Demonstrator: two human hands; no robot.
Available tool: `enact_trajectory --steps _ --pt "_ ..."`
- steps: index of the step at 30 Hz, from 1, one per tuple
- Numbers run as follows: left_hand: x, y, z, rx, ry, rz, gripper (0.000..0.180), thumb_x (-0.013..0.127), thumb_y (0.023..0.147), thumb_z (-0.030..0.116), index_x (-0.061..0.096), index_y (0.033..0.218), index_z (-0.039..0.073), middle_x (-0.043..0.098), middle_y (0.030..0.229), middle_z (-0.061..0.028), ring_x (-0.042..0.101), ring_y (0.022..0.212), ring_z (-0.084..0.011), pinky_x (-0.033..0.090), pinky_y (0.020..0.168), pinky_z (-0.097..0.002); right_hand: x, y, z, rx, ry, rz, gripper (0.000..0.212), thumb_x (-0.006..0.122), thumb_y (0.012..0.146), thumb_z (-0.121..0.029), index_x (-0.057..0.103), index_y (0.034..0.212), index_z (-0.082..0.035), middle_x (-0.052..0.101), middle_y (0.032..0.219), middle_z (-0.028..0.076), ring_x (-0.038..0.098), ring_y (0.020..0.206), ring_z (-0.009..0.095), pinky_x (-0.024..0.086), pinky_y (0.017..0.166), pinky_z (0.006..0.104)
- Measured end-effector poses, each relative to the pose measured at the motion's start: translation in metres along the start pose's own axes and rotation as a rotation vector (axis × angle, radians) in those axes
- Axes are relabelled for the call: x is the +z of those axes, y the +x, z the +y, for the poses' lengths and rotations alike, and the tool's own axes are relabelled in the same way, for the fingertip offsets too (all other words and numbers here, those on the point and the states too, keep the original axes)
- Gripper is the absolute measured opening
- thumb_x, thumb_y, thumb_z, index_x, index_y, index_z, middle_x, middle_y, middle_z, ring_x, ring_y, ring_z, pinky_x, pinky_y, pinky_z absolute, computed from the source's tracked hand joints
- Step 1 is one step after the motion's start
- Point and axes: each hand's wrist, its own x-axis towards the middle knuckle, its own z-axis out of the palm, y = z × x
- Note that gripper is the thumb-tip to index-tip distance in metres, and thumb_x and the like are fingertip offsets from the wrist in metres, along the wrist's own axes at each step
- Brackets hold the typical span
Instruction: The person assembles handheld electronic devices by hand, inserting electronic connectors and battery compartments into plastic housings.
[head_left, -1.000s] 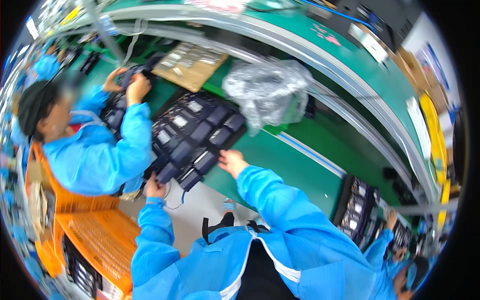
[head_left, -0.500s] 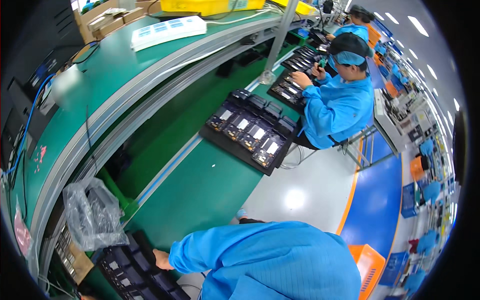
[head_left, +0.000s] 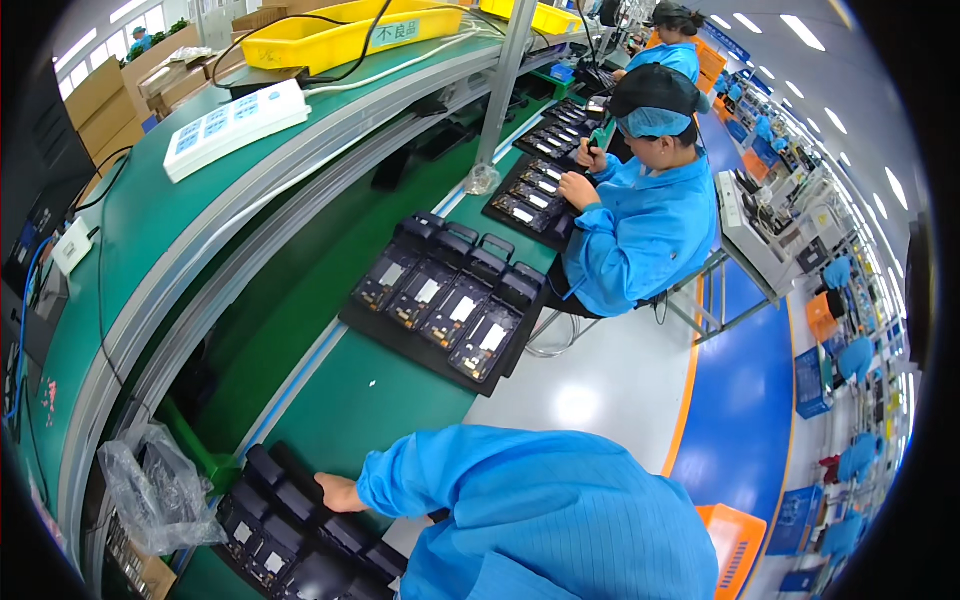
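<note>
My right hand [head_left: 340,492], in a blue sleeve [head_left: 420,470], reaches in from the lower right. Its fingers are closed at the outer side of a black tray [head_left: 290,462], partly hidden against it. Several black device housings [head_left: 270,535] with pale labels lie in rows on this tray, cut off by the lower edge. My left hand is not visible. Farther along the green bench [head_left: 360,420] sits another dark tray [head_left: 400,345] carrying several opened housings [head_left: 440,305] with circuit boards and raised covers.
A crumpled clear plastic bag [head_left: 160,490] lies left of the near tray. Beyond the far tray, a co-worker [head_left: 645,230] in blue handles similar housings. A metal post [head_left: 505,90] stands at the bench. An upper shelf holds a white power strip [head_left: 235,125] and a yellow bin [head_left: 350,35].
The near tray has moved forward along the bench with my right hand, closing part of the gap to the far tray. My view has also shifted.
</note>
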Motion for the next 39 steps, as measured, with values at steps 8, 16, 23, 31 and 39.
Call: enact_trajectory --steps 8,16,23,31,39 --pt "0.095 0.009 0.043 -0.191 -0.277 -0.264 0.024 0.048 0.085 0.016 0.053 0.109 0.012 0.057 0.110 -0.0005 0.040 0.059 -0.0090 0.035 0.050 -0.0220 -0.117 0.000 -0.009 -0.070 -0.026 0.089 0.048 0.042 0.068 0.005 0.049 0.116 0.000 0.055 0.109 0.023 0.052 0.104 0.035 0.042 0.087 0.0381" --pt "0.085 -0.149 0.035 -0.439 -0.804 0.036 0.022 0.051 0.088 0.021 0.052 0.109 0.016 0.057 0.112 0.0022 0.037 0.054 -0.0086 0.033 0.048 -0.0219 -0.163 0.018 0.011 -0.292 -0.306 0.158 0.049 0.067 0.063 -0.007 0.053 0.108 0.003 0.060 0.087 0.019 0.060 0.073 0.026 0.051 0.062 0.0360" --pt "0.041 -0.195 0.137 -0.223 -0.771 0.465 0.027 0.049 0.090 0.028 0.050 0.102 0.004 0.043 0.068 0.0013 0.036 0.051 -0.0062 0.026 0.040 -0.0196 -0.177 0.008 -0.006 0.036 0.039 -0.040 0.045 0.066 0.069 -0.003 0.050 0.111 0.001 0.058 0.086 0.013 0.058 0.070 0.022 0.050 0.050 0.0352" --pt "0.049 -0.100 0.267 -0.171 -0.563 -0.185 0.028 0.050 0.087 0.010 0.047 0.114 0.001 0.049 0.076 -0.0032 0.035 0.054 -0.0049 0.026 0.040 -0.0185 -0.153 -0.101 -0.131 -0.491 0.193 -0.425 0.025 0.056 0.085 -0.011 0.057 0.108 0.000 0.061 0.100 0.009 0.057 0.092 0.014 0.047 0.079 0.0269" --pt "0.057 -0.051 0.274 -0.175 -0.672 -0.382 0.026 0.052 0.088 0.013 0.049 0.112 0.004 0.059 0.098 -0.0116 0.045 0.064 -0.0068 0.032 0.043 -0.0170 -0.139 -0.103 -0.145 -0.187 0.539 -0.512 0.018 0.059 0.082 -0.006 0.060 0.098 0.003 0.063 0.085 0.010 0.063 0.074 0.016 0.052 0.068 0.0265"
